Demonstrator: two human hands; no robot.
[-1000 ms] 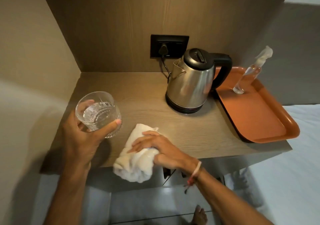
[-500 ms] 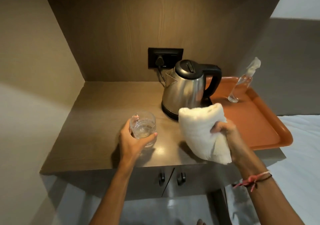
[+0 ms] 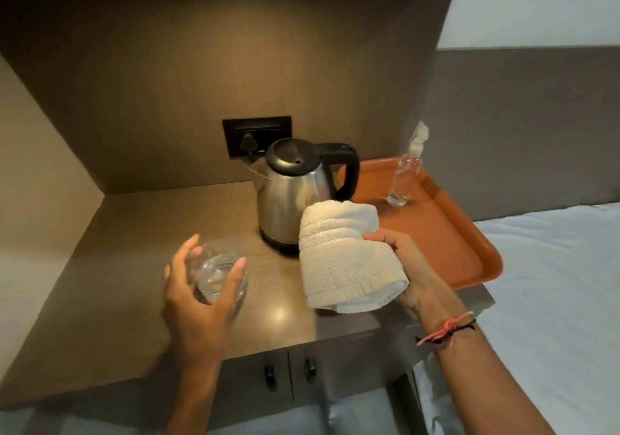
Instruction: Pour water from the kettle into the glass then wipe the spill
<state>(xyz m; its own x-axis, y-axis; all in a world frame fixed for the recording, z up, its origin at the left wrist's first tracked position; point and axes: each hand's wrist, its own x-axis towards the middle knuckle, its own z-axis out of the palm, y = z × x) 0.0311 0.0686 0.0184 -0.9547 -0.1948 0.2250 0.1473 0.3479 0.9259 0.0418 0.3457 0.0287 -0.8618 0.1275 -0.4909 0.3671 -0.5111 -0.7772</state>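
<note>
Two hands over a wooden counter [image 3: 127, 250], one holding a glass, one a towel.

Left hand [image 3: 198, 304] wraps a clear ribbed glass [image 3: 219, 275] of water at 7 o'clock; right hand [image 3: 407, 267] grips a rolled, nubby white towel [image 3: 342, 257] at 4 o'clock. Behind the towel stands a steel kettle [image 3: 288, 196]; an orange tray [image 3: 446, 233] sits at 2 o'clock.

Left hand [image 3: 198, 300] curled (seemingly gripping); right hand [image 3: 407, 267] clenched, raised.

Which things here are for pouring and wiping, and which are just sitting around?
For the job: kettle, glass in the left hand, towel in the right hand.

Just sitting around: spray bottle, orange tray, wall socket.
</note>
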